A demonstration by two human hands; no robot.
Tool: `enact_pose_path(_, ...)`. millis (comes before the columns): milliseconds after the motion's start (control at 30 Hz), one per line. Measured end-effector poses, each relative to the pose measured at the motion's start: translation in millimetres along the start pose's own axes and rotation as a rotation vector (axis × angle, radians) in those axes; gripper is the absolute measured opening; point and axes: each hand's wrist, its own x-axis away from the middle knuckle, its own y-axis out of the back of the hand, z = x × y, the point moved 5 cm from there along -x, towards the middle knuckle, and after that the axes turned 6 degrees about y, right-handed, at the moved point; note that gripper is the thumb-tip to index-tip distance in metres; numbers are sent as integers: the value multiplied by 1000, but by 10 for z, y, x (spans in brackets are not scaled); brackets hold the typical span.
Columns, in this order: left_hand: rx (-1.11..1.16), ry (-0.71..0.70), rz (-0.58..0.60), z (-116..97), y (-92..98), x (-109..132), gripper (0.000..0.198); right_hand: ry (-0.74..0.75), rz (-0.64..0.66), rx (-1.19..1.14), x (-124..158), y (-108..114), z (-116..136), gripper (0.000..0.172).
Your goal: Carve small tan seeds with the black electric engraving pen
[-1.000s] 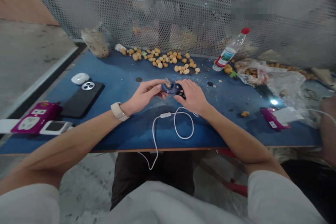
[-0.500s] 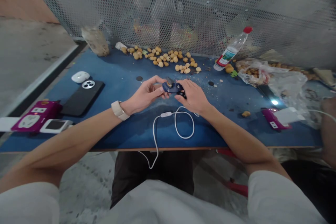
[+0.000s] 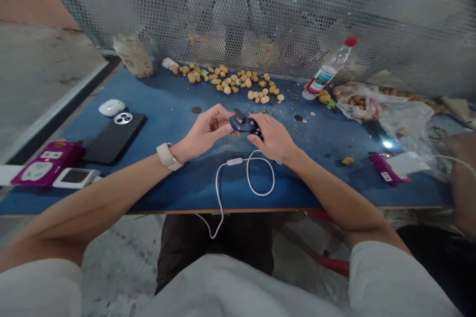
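Over the middle of the blue table, my two hands meet at a small dark blue hand tool [image 3: 241,124] with a curved, jaw-like head. My right hand [image 3: 273,134] is closed round its right end, where black parts show under the fingers. With thumb and fingers, my left hand [image 3: 208,131] pinches the tool's left end. A dark, brownish piece [image 3: 239,115] sticks up at the head; what it is I cannot make out. Just below the hands, a white cable [image 3: 248,178] with an inline switch loops on the table and hangs over its front edge.
Small round tan fruits [image 3: 226,79] lie along the mesh panel [image 3: 186,15]. A bottle [image 3: 325,74], plastic bags [image 3: 401,114] and a purple power strip [image 3: 388,168] are at right. To the left are a jar [image 3: 134,57], phone [image 3: 115,138], white case [image 3: 111,107] and another power strip [image 3: 50,162].
Both hands keep their hold on the tool. The piece at its head stands out more clearly, and the whole view has shifted very slightly.
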Motion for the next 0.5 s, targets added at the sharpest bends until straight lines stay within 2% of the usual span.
enact_pose_path(267,0,-96,-27,-56,-6,14,50,36,-19,-59,-7,-32,44,95)
enact_pose_path(500,-48,-75,-67,-122,-19,22,59,37,-26,-55,0,-26,52,75)
